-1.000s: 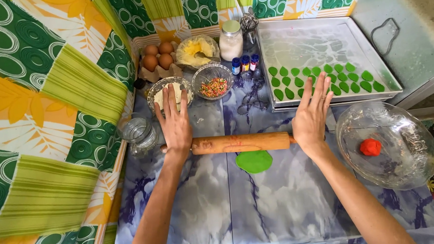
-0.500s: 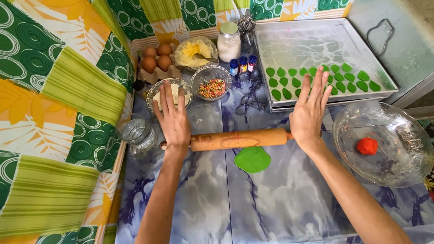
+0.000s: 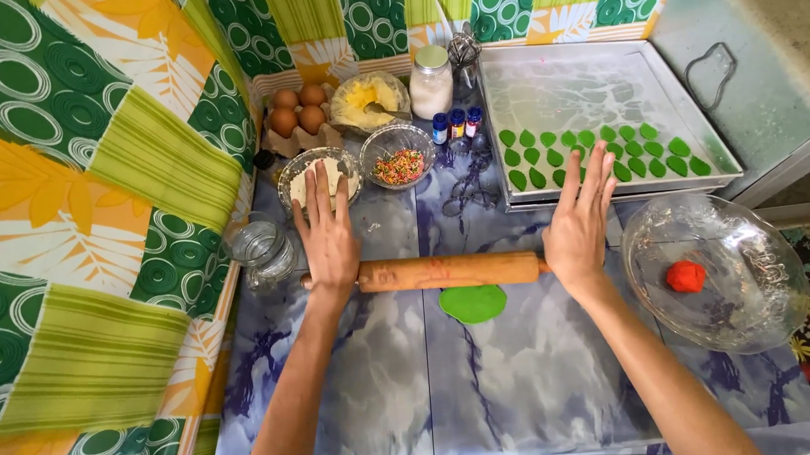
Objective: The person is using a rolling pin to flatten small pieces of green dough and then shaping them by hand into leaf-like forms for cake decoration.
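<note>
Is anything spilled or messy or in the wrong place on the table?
Nothing looks spilled or broken. The left hand and right hand lie flat on the rolling pin, just past the flat green dough. The green leaf shapes sit in neat rows on the tray.

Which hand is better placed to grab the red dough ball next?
Right. The right hand rests on the rolling pin's end beside the glass bowl holding the red dough; the left hand is at the far end.
</note>
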